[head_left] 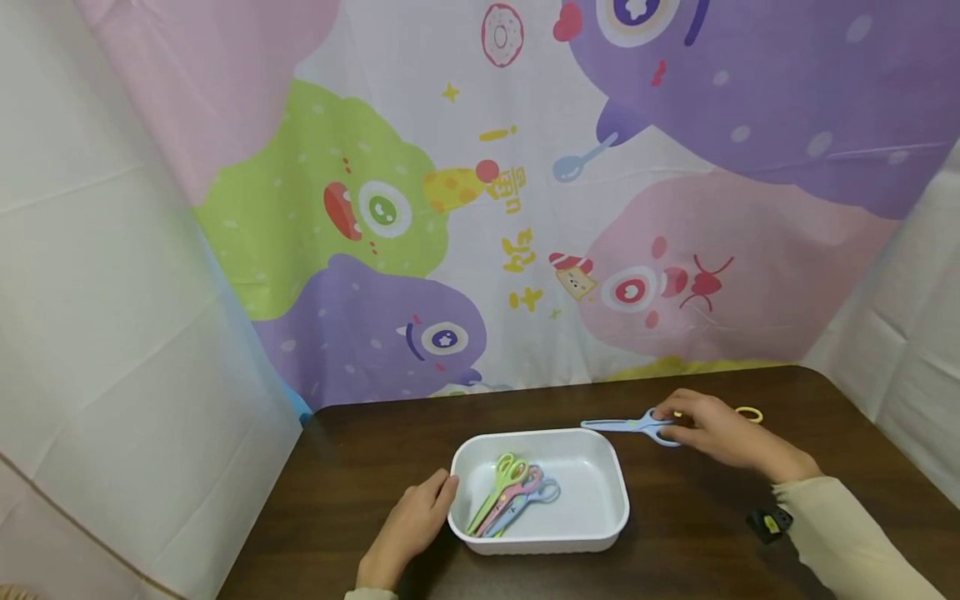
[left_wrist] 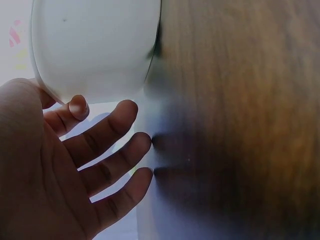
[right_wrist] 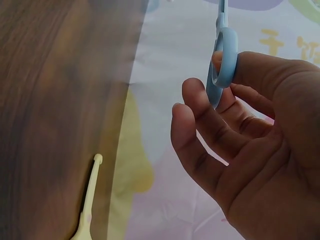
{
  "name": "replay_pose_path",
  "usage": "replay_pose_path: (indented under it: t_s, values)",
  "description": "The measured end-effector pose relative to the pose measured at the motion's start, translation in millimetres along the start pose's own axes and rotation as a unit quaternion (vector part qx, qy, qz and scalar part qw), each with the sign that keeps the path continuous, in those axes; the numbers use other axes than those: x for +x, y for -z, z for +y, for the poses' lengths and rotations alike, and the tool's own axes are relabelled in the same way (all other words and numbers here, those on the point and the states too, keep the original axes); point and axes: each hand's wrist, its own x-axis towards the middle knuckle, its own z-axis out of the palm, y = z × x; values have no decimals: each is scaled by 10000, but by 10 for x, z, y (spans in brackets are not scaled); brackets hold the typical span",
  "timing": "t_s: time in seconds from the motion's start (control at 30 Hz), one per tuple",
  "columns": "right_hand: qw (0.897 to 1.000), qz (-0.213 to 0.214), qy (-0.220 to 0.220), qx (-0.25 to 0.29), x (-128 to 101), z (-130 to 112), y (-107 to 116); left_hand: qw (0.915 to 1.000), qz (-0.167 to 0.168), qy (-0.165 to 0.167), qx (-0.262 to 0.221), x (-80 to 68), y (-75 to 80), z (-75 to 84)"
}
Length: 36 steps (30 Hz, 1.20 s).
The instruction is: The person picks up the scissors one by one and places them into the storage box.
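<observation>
A white tray sits mid-table with green scissors, pink scissors and blue scissors lying in it. My left hand rests against the tray's left rim. In the left wrist view this hand has spread, straight fingers beside the tray, with the thumb at its rim. Behind the tray, my right hand pinches the handle of another pair of blue scissors, blades pointing left, just above the table. The right wrist view shows that blue handle loop between thumb and fingers of the right hand.
Yellow scissors lie on the dark wooden table just behind my right hand, and they show as yellow scissors in the right wrist view. A cartoon-printed cloth hangs behind the table. White sheets close in both sides.
</observation>
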Motion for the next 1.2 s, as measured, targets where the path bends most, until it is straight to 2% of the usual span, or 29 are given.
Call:
replay_pose_path:
  t_s: [0.23,0.47,0.7,1.2]
  values:
    - [9989,-297,-324,160,63,-56,-6,9999,51,-72,-52,-9,2,4]
    - [9989,-359,-174,233,122,-83,-69,9999,23,-32,-95,-22,7,15]
    - [9968,-635,-448,180,181,-142,-80,10000,-3,-20,-57,-10,4,14]
    - [9968,-667,-378,236,307,-202,-155,10000,-13,-35,-35,-5,4,6]
